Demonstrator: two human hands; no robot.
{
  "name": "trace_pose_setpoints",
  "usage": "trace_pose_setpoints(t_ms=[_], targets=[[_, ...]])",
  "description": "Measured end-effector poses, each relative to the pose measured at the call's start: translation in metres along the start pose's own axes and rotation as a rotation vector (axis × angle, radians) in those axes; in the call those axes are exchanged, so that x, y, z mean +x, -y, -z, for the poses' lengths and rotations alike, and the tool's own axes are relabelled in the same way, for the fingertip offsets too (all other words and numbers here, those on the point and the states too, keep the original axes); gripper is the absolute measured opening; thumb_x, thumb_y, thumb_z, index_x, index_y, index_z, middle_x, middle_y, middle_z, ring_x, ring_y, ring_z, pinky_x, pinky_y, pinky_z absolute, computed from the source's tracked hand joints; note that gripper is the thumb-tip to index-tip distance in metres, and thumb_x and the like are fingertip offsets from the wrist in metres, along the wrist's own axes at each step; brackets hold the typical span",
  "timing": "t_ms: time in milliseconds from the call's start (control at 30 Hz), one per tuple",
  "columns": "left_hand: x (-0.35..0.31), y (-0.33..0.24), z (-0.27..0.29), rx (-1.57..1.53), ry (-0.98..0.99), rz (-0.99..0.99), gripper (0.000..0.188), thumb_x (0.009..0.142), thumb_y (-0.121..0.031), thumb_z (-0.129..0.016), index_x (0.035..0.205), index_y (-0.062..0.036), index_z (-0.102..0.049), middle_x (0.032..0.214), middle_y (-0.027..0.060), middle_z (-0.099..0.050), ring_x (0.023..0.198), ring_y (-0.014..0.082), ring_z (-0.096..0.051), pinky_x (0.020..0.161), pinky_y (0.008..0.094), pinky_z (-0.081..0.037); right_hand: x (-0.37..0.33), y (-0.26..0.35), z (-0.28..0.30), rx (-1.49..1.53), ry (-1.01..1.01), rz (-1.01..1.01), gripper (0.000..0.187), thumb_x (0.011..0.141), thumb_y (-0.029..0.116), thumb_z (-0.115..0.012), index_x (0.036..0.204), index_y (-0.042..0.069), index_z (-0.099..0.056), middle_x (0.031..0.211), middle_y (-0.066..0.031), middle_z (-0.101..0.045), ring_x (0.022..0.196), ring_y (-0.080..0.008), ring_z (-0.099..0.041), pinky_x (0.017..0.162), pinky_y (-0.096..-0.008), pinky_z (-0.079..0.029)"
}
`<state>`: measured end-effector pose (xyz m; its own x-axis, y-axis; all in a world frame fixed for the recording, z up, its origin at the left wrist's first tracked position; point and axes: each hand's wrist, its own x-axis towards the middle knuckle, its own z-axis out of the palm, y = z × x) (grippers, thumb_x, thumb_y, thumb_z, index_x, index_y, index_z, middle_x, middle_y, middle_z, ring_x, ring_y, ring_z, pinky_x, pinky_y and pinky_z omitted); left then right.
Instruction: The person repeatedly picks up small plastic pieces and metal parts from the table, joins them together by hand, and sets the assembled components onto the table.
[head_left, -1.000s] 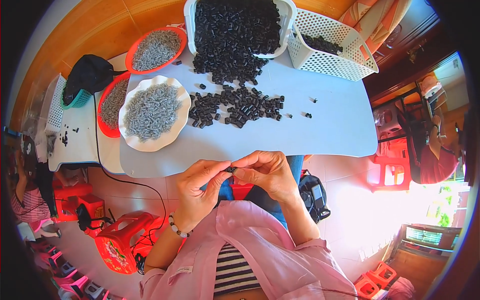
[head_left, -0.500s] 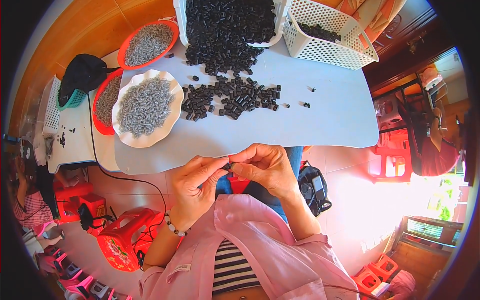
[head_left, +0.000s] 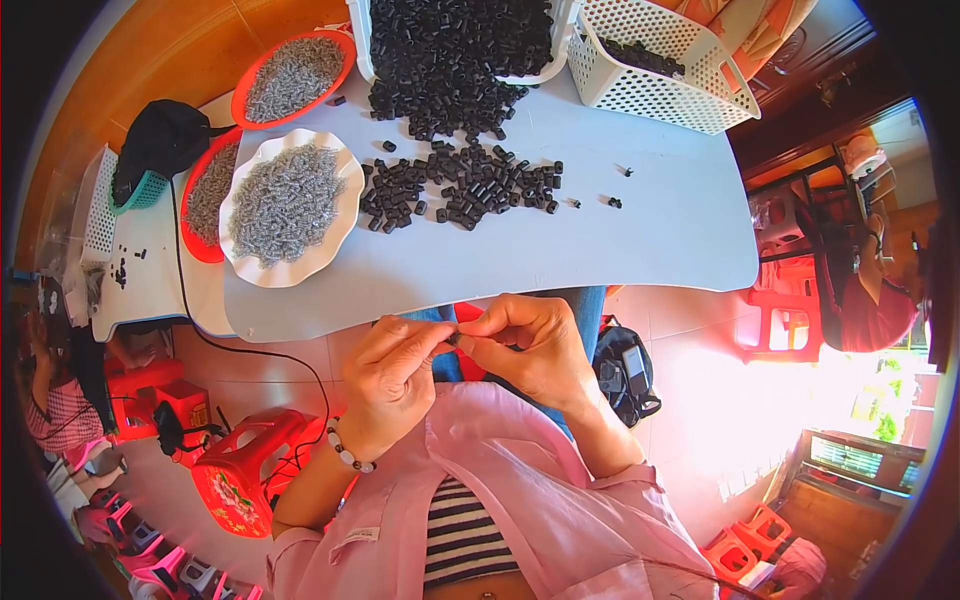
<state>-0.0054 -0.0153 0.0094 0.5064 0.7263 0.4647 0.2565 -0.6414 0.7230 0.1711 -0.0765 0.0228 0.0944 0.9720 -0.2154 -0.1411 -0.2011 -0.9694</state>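
Observation:
In front of the table edge, both of my hands meet at the fingertips over a small black plastic piece [head_left: 454, 339], mostly covered by the fingers. My left hand [head_left: 395, 370], with a beaded bracelet on its wrist, pinches it between thumb and forefinger. From the other side my right hand [head_left: 535, 350] closes on the same piece, its thumb and forefinger pressed together. Beyond the hands lies a loose heap of small black cylindrical parts [head_left: 470, 190]. Left of it, a white scalloped dish [head_left: 350, 190] holds many small silvery pieces that look like springs.
Two red dishes [head_left: 240, 112] of silvery pieces stand behind the white dish. A white tub [head_left: 567, 40] spills black parts onto the pale table [head_left: 660, 220]; a white perforated basket [head_left: 650, 105] stands beside it. Red stools [head_left: 255, 460] and a black bag [head_left: 625, 375] are below.
The fingertips have drawn closer together around the small black piece, which shows less now. My left hand has tilted slightly, and the whole view has shifted a little.

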Motion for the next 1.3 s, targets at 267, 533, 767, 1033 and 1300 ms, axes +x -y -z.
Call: trace_pose_setpoints(t_ms=[267, 533, 767, 1033, 1300], targets=[[-0.002, -0.009, 0.01, -0.08, 0.011, 0.008, 0.033, 0.078, 0.016, -0.066, 0.105, -0.001, -0.072, 0.087, 0.0098, -0.069, 0.074, 0.0201, -0.067, 0.063, 0.0274, -0.056, -0.002, -0.001, 0.002, 0.298, 0.074, -0.053, 0.005, 0.085, -0.006, -0.071, 0.09, -0.005, -0.071, 0.088, -0.0103, -0.072, 0.075, -0.0122, -0.067, 0.07, -0.0241, -0.055], [-0.002, -0.015, 0.016, -0.07, 0.06, 0.03, 0.036, 0.079, 0.017, -0.065, 0.109, -0.0021, -0.072, 0.091, 0.0093, -0.069, 0.077, 0.0191, -0.068, 0.066, 0.0265, -0.06, -0.004, -0.005, 0.004, 0.307, 0.098, -0.076, 0.008, 0.086, -0.006, -0.07, 0.094, -0.005, -0.071, 0.088, -0.0107, -0.072, 0.074, -0.0135, -0.068, 0.069, -0.0248, -0.057], [-0.004, -0.016, 0.012, -0.057, 0.048, 0.063, 0.026, 0.081, 0.009, -0.07, 0.105, -0.0019, -0.072, 0.088, 0.0096, -0.07, 0.074, 0.0183, -0.066, 0.063, 0.0263, -0.055, -0.014, -0.011, -0.004, 0.285, -0.015, -0.018, 0.01, 0.086, -0.007, -0.069, 0.096, -0.005, -0.068, 0.093, -0.009, -0.07, 0.081, -0.0122, -0.068, 0.074, -0.0255, -0.058], [-0.01, -0.015, 0.007, 0.011, 0.024, 0.024, 0.025, 0.078, 0.01, -0.072, 0.1, -0.002, -0.073, 0.085, 0.0088, -0.07, 0.069, 0.0191, -0.065, 0.059, 0.0271, -0.052, -0.02, -0.008, -0.005, 0.108, -0.035, 0.011, 0.013, 0.084, -0.01, -0.07, 0.096, -0.005, -0.068, 0.097, -0.0078, -0.068, 0.089, -0.0121, -0.067, 0.079, -0.0244, -0.057], [-0.014, -0.018, 0.01, 0.081, 0.1, -0.054, 0.043, 0.065, 0.016, -0.063, 0.104, -0.0003, -0.07, 0.088, 0.007, -0.069, 0.075, 0.025, -0.063, 0.063, 0.0345, -0.053, -0.016, -0.01, 0.007, 0.239, 0.1, -0.072, 0.01, 0.082, -0.009, -0.073, 0.091, -0.006, -0.069, 0.09, -0.011, -0.069, 0.079, -0.0157, -0.069, 0.069, -0.026, -0.059]])
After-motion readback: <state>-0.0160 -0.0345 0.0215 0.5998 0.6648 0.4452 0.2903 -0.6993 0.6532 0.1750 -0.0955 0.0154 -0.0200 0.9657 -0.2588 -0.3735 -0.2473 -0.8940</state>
